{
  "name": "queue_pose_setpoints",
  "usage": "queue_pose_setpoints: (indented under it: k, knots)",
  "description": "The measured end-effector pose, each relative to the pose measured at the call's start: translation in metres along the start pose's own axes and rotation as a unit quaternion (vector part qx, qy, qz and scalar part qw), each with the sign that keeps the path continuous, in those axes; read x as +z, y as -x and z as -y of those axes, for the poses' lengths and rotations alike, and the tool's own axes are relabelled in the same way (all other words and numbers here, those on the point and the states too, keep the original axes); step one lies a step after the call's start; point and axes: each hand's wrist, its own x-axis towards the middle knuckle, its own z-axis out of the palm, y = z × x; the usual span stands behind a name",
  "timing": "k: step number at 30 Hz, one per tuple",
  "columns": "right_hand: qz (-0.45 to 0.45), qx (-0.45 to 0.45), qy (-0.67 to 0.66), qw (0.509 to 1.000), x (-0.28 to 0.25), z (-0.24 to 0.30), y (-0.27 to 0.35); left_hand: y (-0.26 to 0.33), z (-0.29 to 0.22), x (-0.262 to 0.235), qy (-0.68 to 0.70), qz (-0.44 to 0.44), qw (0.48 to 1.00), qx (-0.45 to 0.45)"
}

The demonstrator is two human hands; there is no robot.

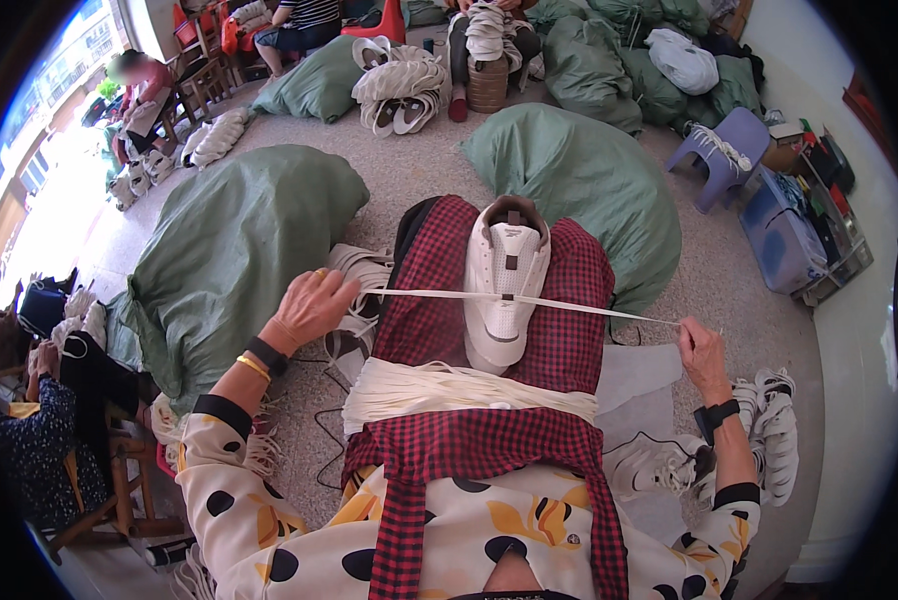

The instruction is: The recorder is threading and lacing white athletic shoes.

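A white shoe (496, 338) with a brown lining rests on my lap, its toe toward me, between my knees in a red-and-black checked apron (424, 325). A flat white shoelace (424, 293) is stretched taut across the shoe. My left hand (316, 303) grips one end of it, fingers closed. Out to the right, my right hand (702, 352) pinches the other end. A bundle of loose white laces (449, 390) lies across my lap, nearer to me than the shoe.
Large green sacks (234, 240) stand left and right of my knees. White shoes (659, 465) lie on the floor at my right. A purple stool (724, 150) with laces and a blue plastic bin (784, 235) stand at the far right. Other people sit at the back and left.
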Motion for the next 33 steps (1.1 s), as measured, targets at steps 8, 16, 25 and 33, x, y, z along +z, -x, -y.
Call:
queue_pose_setpoints:
  k: [8, 16, 25, 33]
  knots:
    - [-0.050, 0.084, 0.113, 0.989, -0.032, -0.076, 0.015, 0.082, 0.043, -0.030, -0.071, -0.039, 0.983, -0.165]
    - [-0.129, 0.093, 0.203, 0.966, -0.121, -0.164, 0.058, 0.174, 0.115, -0.088, -0.221, -0.103, 0.919, -0.309]
    - [-0.169, 0.107, 0.390, 0.899, -0.160, -0.175, 0.085, 0.257, 0.158, -0.157, -0.354, -0.090, 0.840, -0.401]
    - [-0.428, 0.210, -0.058, 0.877, -0.042, -0.087, 0.007, 0.141, 0.101, -0.146, -0.231, -0.394, 0.780, -0.428]
